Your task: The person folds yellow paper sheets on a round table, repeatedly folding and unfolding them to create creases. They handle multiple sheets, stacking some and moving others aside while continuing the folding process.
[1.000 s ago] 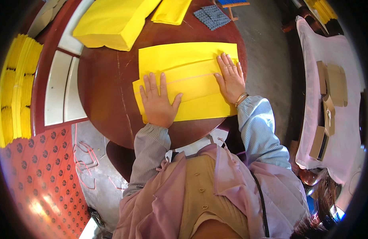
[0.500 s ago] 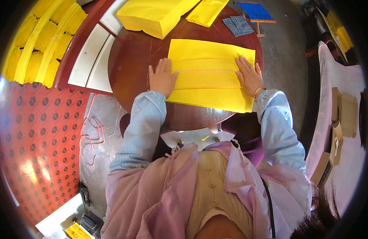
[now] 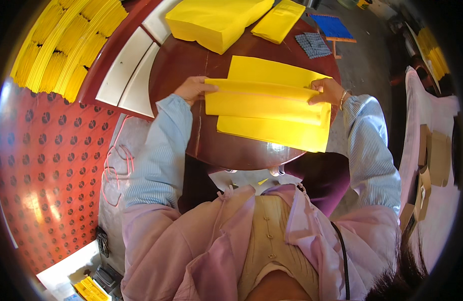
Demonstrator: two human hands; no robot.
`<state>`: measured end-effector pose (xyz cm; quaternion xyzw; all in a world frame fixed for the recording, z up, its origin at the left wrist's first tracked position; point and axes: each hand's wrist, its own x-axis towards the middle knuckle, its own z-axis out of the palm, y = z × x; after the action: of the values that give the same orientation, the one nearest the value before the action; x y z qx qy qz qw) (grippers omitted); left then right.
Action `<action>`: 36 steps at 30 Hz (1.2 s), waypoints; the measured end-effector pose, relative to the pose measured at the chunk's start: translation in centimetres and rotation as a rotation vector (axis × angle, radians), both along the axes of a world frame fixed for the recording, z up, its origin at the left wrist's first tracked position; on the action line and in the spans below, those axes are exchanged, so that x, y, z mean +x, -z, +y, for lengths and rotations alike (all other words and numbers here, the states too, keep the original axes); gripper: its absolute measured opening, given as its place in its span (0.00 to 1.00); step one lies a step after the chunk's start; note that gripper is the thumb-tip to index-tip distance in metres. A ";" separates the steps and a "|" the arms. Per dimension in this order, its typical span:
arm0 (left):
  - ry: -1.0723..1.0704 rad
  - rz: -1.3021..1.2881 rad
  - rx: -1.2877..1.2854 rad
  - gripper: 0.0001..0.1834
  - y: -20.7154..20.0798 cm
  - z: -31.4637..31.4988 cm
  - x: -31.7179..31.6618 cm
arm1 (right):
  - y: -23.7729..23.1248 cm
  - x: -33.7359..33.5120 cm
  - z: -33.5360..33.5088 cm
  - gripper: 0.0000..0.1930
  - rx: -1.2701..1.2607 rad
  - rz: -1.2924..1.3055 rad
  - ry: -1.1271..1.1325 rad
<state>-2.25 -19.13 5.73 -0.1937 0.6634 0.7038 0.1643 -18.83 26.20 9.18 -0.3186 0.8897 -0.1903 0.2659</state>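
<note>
Between my two hands a folded yellow sheet (image 3: 261, 104) is stretched, raised a little at its upper edge. My left hand (image 3: 193, 89) pinches its left end, thumb on top. At the right end my right hand (image 3: 328, 92) grips it with bent fingers. Under it lies another yellow layer (image 3: 271, 134), showing above and below the held strip; I cannot tell whether the two are joined. Both rest on the round dark red table (image 3: 191, 65).
A thick yellow stack (image 3: 211, 25) and a narrow folded yellow piece (image 3: 278, 21) lie at the table's far side, by a grey textured cloth (image 3: 313, 45). A blue-topped stool (image 3: 333, 26) stands beyond. Far left are bundled yellow sheets (image 3: 66, 40); cardboard boxes (image 3: 437, 158) sit at right.
Both hands were lying flat on the yellow sheet. Now they pinch its ends, and the folded strip has shifted left over the layer below. The view has moved slightly.
</note>
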 end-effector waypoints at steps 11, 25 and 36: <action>-0.517 0.484 -0.911 0.36 2.1 -15.5 -5.5 | 4.6 16.8 -22.9 0.27 -0.621 -0.770 0.199; 0.261 0.472 -1.447 0.39 5.0 -7.2 7.0 | 5.3 25.8 -28.8 0.44 -0.309 0.472 -0.494; 0.148 0.245 -1.632 0.46 6.3 -14.1 -3.4 | 6.3 26.3 -29.3 0.52 -0.239 0.360 -0.460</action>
<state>-5.67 -33.22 -0.55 -0.1300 0.9900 0.0047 -0.0554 7.43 -3.10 2.93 -0.5692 0.7983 -0.1691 0.1010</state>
